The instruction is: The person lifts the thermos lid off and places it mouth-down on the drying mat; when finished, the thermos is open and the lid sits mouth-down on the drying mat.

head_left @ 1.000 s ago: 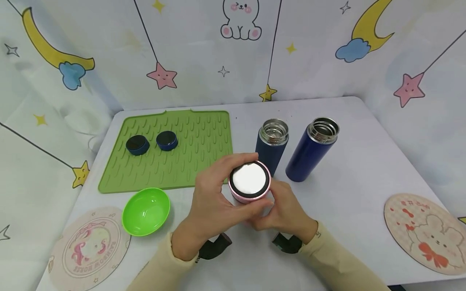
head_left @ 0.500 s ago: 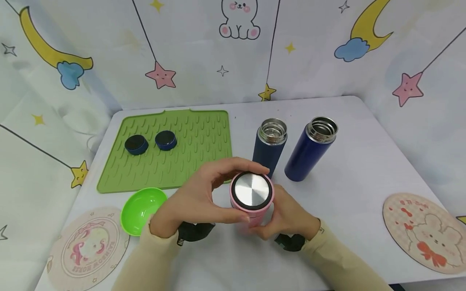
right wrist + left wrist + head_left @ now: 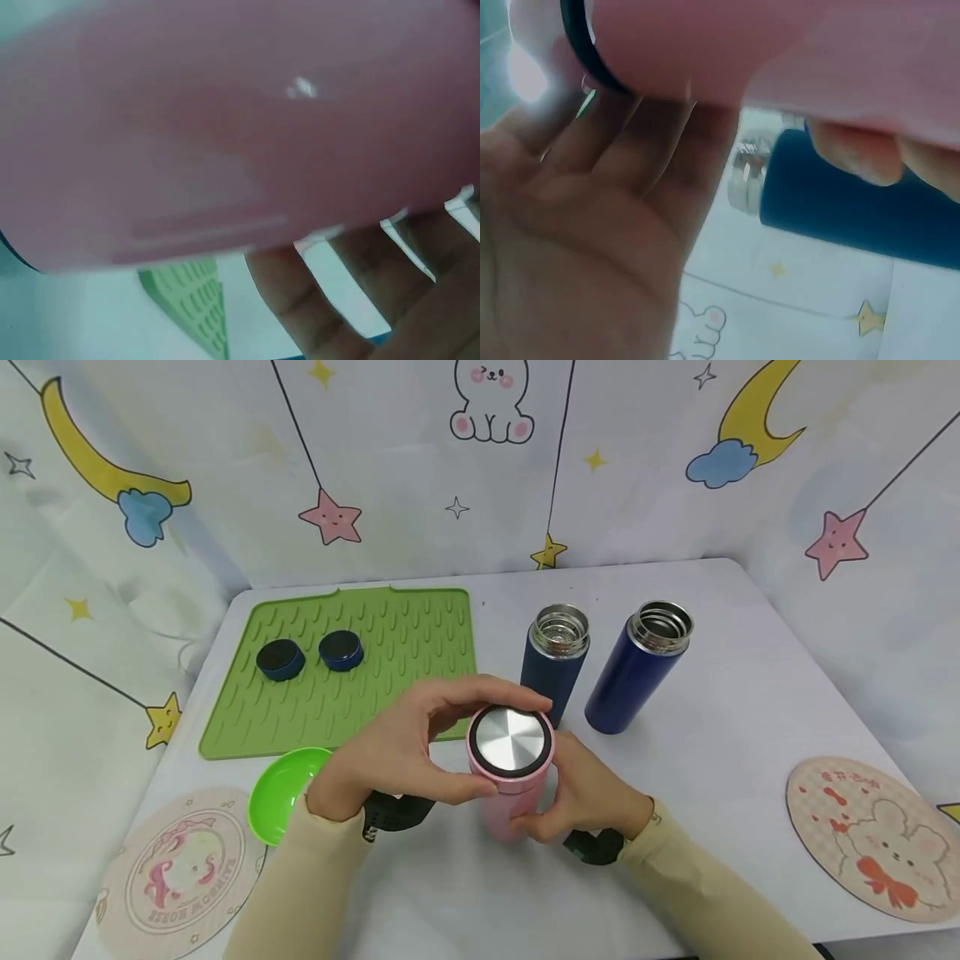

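A pink thermos bottle [image 3: 513,806] stands upright in front of me, topped by a pink lid [image 3: 512,743] with a silver disc and black ring. Thumb and fingers of my left hand [image 3: 408,735] grip the lid from the left and far side. Lower down, my right hand [image 3: 592,793] holds the bottle's body from the right. The pink body [image 3: 225,135] fills most of the right wrist view, with fingers behind it. Just beyond my hands stands a dark blue thermos [image 3: 553,672] without a lid. A brighter blue open thermos [image 3: 630,681] is right of it.
Two dark blue lids [image 3: 281,660] sit on a green drying mat [image 3: 405,693] at the back left. Nearer, a green bowl [image 3: 279,793] stands partly behind my left wrist. Round placemats lie at the left [image 3: 187,872] and right [image 3: 873,839] edges of the white table [image 3: 720,760].
The bottle first swung from pointing at the camera to a more upright stance, showing more of its body. My left hand moved slightly left, then shifted back up a little with the lid.
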A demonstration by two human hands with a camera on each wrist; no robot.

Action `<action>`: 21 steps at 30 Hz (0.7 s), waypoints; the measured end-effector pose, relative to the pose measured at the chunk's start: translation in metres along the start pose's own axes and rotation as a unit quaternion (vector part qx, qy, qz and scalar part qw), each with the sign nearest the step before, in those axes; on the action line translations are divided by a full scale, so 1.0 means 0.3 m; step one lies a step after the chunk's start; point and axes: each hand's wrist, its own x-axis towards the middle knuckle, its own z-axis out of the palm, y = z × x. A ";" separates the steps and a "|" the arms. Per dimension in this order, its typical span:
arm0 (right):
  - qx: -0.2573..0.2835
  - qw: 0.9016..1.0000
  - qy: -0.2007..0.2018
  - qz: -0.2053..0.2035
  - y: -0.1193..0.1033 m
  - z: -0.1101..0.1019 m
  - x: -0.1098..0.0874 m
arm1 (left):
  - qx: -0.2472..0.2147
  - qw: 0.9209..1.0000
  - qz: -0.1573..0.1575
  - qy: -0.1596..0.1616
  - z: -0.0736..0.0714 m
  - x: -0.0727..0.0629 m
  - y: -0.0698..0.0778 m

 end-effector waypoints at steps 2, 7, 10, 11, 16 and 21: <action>-0.024 0.999 0.025 0.006 0.008 0.001 0.005 | 0.035 0.999 -0.004 0.037 0.003 0.001 -0.004; -0.065 0.994 0.081 0.024 0.029 0.012 0.013 | 0.141 0.980 -0.009 0.141 0.028 0.003 -0.022; -0.067 0.992 0.100 0.031 0.036 0.019 0.016 | 0.196 0.963 0.002 0.183 0.046 0.008 -0.029; -0.068 0.992 0.105 0.032 0.036 0.020 0.017 | 0.206 0.960 0.007 0.191 0.050 0.010 -0.031; -0.065 0.992 0.100 0.037 0.040 0.017 0.017 | 0.213 0.959 0.014 0.185 0.054 0.012 -0.035; -0.033 0.997 0.056 0.041 0.043 0.007 0.011 | 0.126 0.985 -0.009 0.115 0.026 0.002 -0.029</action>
